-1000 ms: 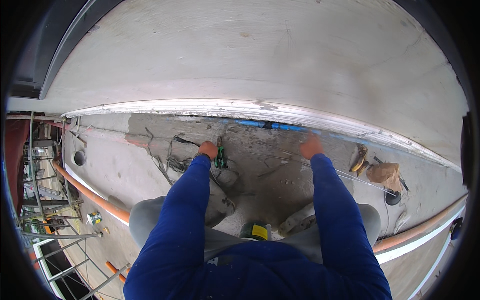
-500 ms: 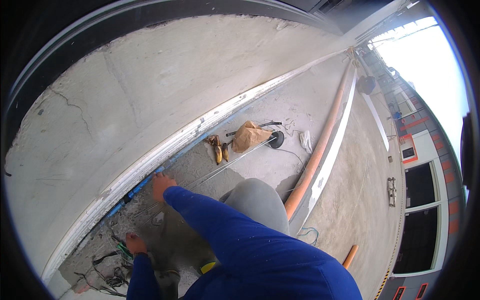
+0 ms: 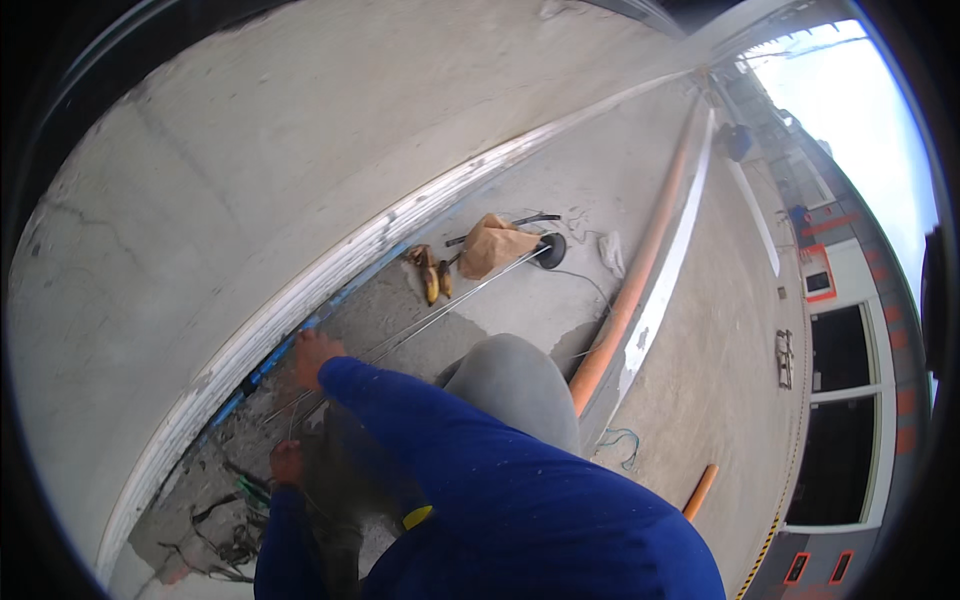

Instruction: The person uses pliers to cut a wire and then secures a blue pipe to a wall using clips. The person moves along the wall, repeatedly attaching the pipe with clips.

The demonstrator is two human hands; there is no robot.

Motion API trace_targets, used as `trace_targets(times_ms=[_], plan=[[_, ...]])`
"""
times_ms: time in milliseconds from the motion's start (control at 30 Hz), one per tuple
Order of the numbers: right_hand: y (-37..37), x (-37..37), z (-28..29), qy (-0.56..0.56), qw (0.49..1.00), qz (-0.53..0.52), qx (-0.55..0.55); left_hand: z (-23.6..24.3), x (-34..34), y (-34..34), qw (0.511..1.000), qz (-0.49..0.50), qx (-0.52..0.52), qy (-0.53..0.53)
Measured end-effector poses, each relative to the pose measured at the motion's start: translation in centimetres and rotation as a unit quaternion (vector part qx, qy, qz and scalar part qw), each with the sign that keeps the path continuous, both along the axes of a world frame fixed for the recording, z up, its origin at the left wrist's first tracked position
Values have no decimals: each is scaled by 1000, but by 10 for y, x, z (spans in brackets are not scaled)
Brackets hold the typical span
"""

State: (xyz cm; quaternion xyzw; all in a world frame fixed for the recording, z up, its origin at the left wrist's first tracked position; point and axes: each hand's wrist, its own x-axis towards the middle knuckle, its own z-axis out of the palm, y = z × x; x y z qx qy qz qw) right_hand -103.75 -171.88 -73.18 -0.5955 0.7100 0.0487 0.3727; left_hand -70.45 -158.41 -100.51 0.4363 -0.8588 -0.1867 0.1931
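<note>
My right hand (image 3: pixel 315 360) is beside the blue pipe (image 3: pixel 262 372) that runs along the foot of the wall. Motion smears its fingers, so their grip cannot be made out. Lower down, my left hand (image 3: pixel 287 462) is closed, its fingers curled; a thin line rises from near it, but what it holds is hidden. Long thin rods or wires (image 3: pixel 425 322) stretch from a black round base (image 3: pixel 550 251) down past my right hand. Green and black straps (image 3: pixel 240 515) lie in a tangle next to my left hand.
Two bananas (image 3: pixel 431 284) and a brown paper bag (image 3: pixel 490 247) lie on the floor ahead. To the right, a long orange pipe (image 3: pixel 628 310) runs along the raised edge. A short orange pipe (image 3: pixel 700 492) and a teal cord (image 3: pixel 625 447) lie beyond it.
My left hand has moved up and right, away from the straps and closer to my right hand. My right hand has shifted slightly left. The whole view has tilted a little.
</note>
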Motion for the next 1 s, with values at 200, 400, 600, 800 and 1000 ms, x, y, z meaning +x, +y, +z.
trace_targets(times_ms=[200, 400, 600, 800, 1000], plan=[[35, -62, -61, 47, 998, -42, 0, 99, -75, -1, 889, 244, 387, -32], [15, -28, -102, 39, 996, 69, -37, 72, 22, -11, 923, 86, 341, -158], [25, -61, -85, 40, 999, 25, -21, 113, 2, -30, 859, 339, 359, -138], [24, -51, -72, 60, 998, 24, -26, 145, 13, -11, 761, 507, 367, -170], [23, -40, -68, 68, 996, 51, -39, 163, 23, -6, 737, 512, 391, -205]])
